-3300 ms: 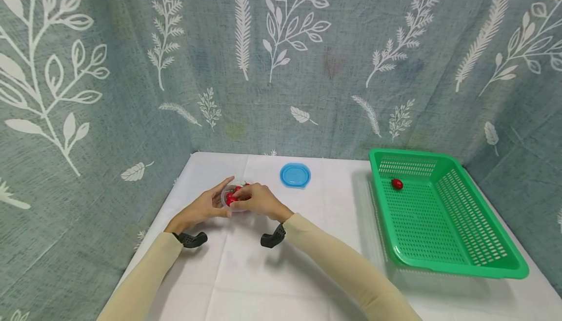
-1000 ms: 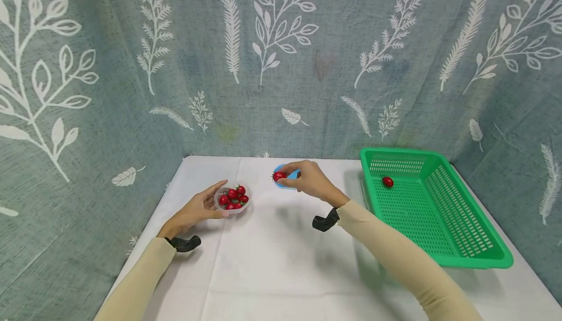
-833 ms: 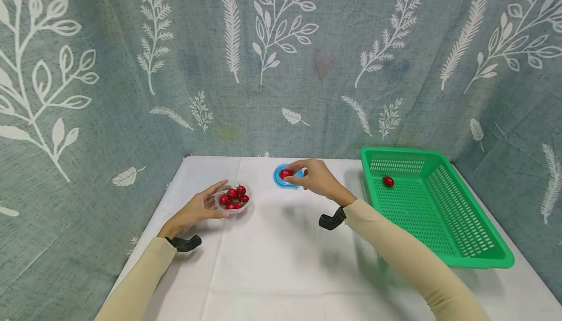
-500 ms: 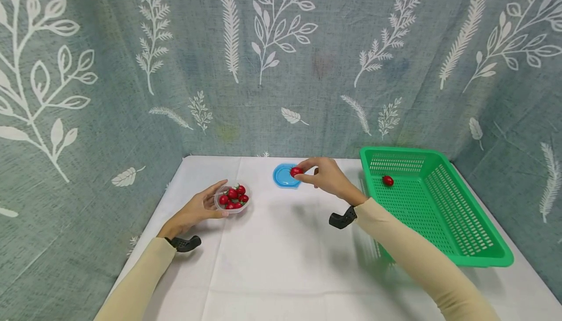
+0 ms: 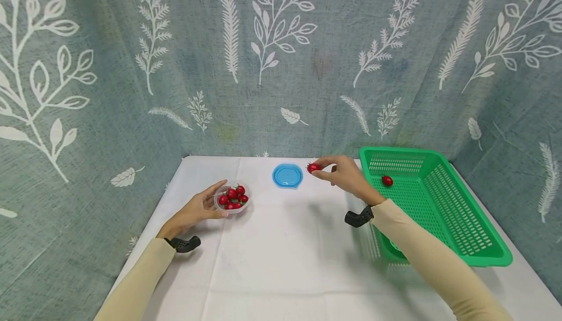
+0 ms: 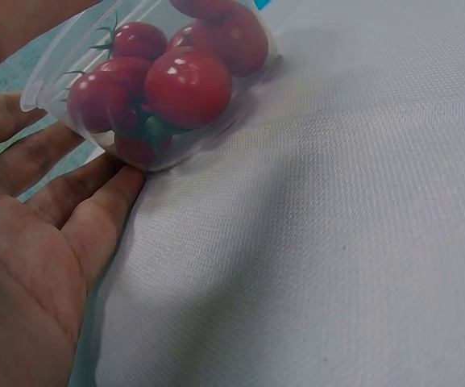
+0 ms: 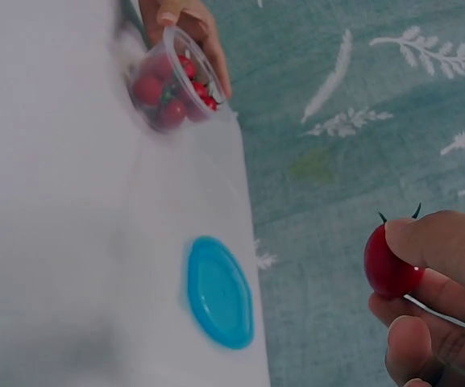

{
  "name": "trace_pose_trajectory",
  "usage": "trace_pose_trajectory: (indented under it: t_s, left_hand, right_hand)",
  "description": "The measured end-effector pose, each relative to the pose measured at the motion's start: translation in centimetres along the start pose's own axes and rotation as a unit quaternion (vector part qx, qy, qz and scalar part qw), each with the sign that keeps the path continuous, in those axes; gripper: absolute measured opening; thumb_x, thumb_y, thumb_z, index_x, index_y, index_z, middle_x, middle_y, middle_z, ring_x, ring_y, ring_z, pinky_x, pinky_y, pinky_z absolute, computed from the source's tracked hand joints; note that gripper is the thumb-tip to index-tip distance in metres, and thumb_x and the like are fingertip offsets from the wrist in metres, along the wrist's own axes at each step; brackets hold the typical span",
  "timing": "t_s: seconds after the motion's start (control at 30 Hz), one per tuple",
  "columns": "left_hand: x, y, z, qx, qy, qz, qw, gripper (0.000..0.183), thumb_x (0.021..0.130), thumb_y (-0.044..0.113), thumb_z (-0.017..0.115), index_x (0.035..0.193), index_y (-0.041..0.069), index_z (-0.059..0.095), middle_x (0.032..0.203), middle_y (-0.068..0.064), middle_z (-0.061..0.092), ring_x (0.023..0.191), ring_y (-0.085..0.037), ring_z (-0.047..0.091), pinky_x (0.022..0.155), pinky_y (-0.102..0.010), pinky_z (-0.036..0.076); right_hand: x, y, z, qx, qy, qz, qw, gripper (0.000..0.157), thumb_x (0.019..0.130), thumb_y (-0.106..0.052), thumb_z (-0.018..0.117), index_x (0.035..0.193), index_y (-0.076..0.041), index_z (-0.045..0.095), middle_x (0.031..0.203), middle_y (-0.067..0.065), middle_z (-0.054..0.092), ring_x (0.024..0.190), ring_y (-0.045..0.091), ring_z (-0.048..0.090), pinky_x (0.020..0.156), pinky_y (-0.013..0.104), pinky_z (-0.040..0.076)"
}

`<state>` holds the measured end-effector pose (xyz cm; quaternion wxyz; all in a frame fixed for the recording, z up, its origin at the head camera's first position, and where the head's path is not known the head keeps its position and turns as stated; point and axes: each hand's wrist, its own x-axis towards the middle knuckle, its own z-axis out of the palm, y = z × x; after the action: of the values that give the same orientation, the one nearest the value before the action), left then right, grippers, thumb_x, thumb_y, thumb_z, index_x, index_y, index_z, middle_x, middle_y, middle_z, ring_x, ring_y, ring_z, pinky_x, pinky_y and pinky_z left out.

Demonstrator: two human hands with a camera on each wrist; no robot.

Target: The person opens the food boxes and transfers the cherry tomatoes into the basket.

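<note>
A cherry tomato (image 5: 312,168) with a green stem is pinched between the thumb and fingers of my right hand (image 5: 347,174), raised over the table between the blue lid (image 5: 287,176) and the green basket (image 5: 423,213). The right wrist view shows the red tomato (image 7: 387,262) under the thumb tip. My left hand (image 5: 197,212) holds a clear plastic tub (image 5: 249,195) on the table, thumb at the near side and fingers round the far side. Several cherry tomatoes (image 6: 188,87) fill the tub. Inside the basket, near its far left corner, lies a single tomato (image 5: 387,180).
The basket's tall slotted walls stand on the right of the white-clothed table (image 5: 263,262), with my right forearm crossing its near left side. A grey-green leaf-print curtain (image 5: 263,116) hangs behind and along both sides.
My right hand has lifted a tomato out of the tub and carried it rightward past the lid, uncovering the lid. The left hand has stayed at the tub.
</note>
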<state>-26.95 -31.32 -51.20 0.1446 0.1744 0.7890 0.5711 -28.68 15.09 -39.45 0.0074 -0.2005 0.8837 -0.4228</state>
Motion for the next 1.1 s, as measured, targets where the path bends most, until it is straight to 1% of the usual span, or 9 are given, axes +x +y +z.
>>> trace_pose_trajectory:
  t_s: [0.17, 0.3, 0.4, 0.57, 0.7, 0.8, 0.9, 0.97, 1.1]
  left_hand:
    - [-0.1, 0.1, 0.1, 0.0, 0.002, -0.006, 1.0, 0.099, 0.089, 0.022, 0.084, 0.166, 0.027, 0.022, 0.17, 0.003, 0.017, 0.156, -0.037, 0.012, 0.122, -0.057, 0.024]
    - [-0.1, 0.1, 0.0, 0.0, 0.002, -0.007, 1.0, 0.099, 0.089, 0.022, 0.084, 0.166, 0.027, 0.022, 0.17, 0.003, 0.017, 0.156, -0.039, 0.012, 0.121, -0.058, 0.025]
    - [0.0, 0.0, 0.0, -0.003, 0.001, -0.008, 1.0, 0.099, 0.089, 0.022, 0.084, 0.166, 0.027, 0.023, 0.17, 0.003, 0.016, 0.156, -0.038, 0.012, 0.121, -0.058, 0.024]
    - [0.0, -0.1, 0.0, -0.001, 0.0, -0.006, 1.0, 0.099, 0.089, 0.022, 0.084, 0.166, 0.028, 0.022, 0.17, 0.002, 0.016, 0.156, -0.039, 0.012, 0.121, -0.058, 0.024]
    - [0.1, -0.3, 0.0, -0.001, -0.002, -0.006, 1.0, 0.099, 0.089, 0.022, 0.084, 0.166, 0.031, 0.023, 0.171, 0.002, 0.015, 0.156, -0.039, 0.012, 0.121, -0.057, 0.024]
    - [0.1, -0.3, -0.1, -0.001, -0.003, -0.003, 1.0, 0.097, 0.089, 0.021, 0.083, 0.165, 0.033, 0.023, 0.171, 0.002, 0.014, 0.155, -0.039, 0.013, 0.121, -0.057, 0.025]
    - [0.1, -0.3, -0.1, 0.003, -0.002, 0.0, 1.0, 0.098, 0.089, 0.022, 0.083, 0.165, 0.031, 0.023, 0.171, 0.001, 0.014, 0.155, -0.04, 0.015, 0.121, -0.058, 0.025]
    - [0.1, -0.2, -0.1, 0.003, -0.002, -0.002, 1.0, 0.097, 0.089, 0.022, 0.084, 0.165, 0.033, 0.024, 0.171, 0.001, 0.014, 0.155, -0.04, 0.015, 0.121, -0.058, 0.025]
    - [0.0, -0.3, -0.1, -0.001, -0.005, 0.0, 1.0, 0.096, 0.09, 0.021, 0.082, 0.165, 0.035, 0.024, 0.171, 0.001, 0.013, 0.155, -0.04, 0.014, 0.121, -0.057, 0.025]
  right_hand:
    - [-0.7, 0.5, -1.5, 0.005, 0.003, 0.006, 1.0, 0.029, 0.095, -0.031, 0.077, 0.12, -0.016, 0.077, 0.111, 0.005, 0.073, 0.063, 0.028, 0.062, 0.057, 0.036, 0.053]
    - [-1.4, 0.7, -2.8, 0.02, 0.004, 0.033, 0.999, 0.03, 0.095, -0.034, 0.077, 0.12, -0.017, 0.077, 0.118, 0.004, 0.071, 0.067, 0.027, 0.062, 0.062, 0.041, 0.054]
    - [-1.9, 1.1, -3.6, 0.02, 0.011, 0.051, 0.998, 0.032, 0.095, -0.035, 0.077, 0.121, -0.017, 0.076, 0.12, 0.005, 0.07, 0.069, 0.026, 0.062, 0.063, 0.042, 0.054]
    - [-2.5, 2.3, -4.7, 0.007, 0.027, 0.07, 0.997, 0.039, 0.095, -0.036, 0.077, 0.126, -0.014, 0.073, 0.122, 0.008, 0.067, 0.069, 0.027, 0.062, 0.064, 0.043, 0.056]
    - [-3.0, 3.4, -5.5, -0.004, 0.037, 0.078, 0.996, 0.041, 0.095, -0.036, 0.077, 0.128, -0.013, 0.072, 0.127, 0.008, 0.065, 0.077, 0.03, 0.065, 0.068, 0.044, 0.059]
    - [-3.5, 3.9, -6.1, -0.007, 0.043, 0.082, 0.996, 0.039, 0.096, -0.035, 0.076, 0.128, -0.013, 0.072, 0.127, 0.008, 0.066, 0.077, 0.033, 0.064, 0.065, 0.041, 0.058]
    - [-4.1, 4.2, -6.8, -0.009, 0.048, 0.088, 0.995, 0.04, 0.096, -0.035, 0.075, 0.129, -0.013, 0.071, 0.126, 0.009, 0.067, 0.074, 0.032, 0.064, 0.064, 0.04, 0.057]
    - [-4.4, 4.6, -7.2, -0.007, 0.052, 0.092, 0.994, 0.041, 0.096, -0.036, 0.075, 0.13, -0.012, 0.071, 0.125, 0.009, 0.067, 0.073, 0.03, 0.063, 0.064, 0.039, 0.058]
    - [-5.1, 5.2, -8.0, -0.003, 0.06, 0.102, 0.993, 0.046, 0.096, -0.04, 0.074, 0.132, -0.012, 0.069, 0.119, 0.011, 0.068, 0.071, 0.038, 0.06, 0.06, 0.04, 0.055]
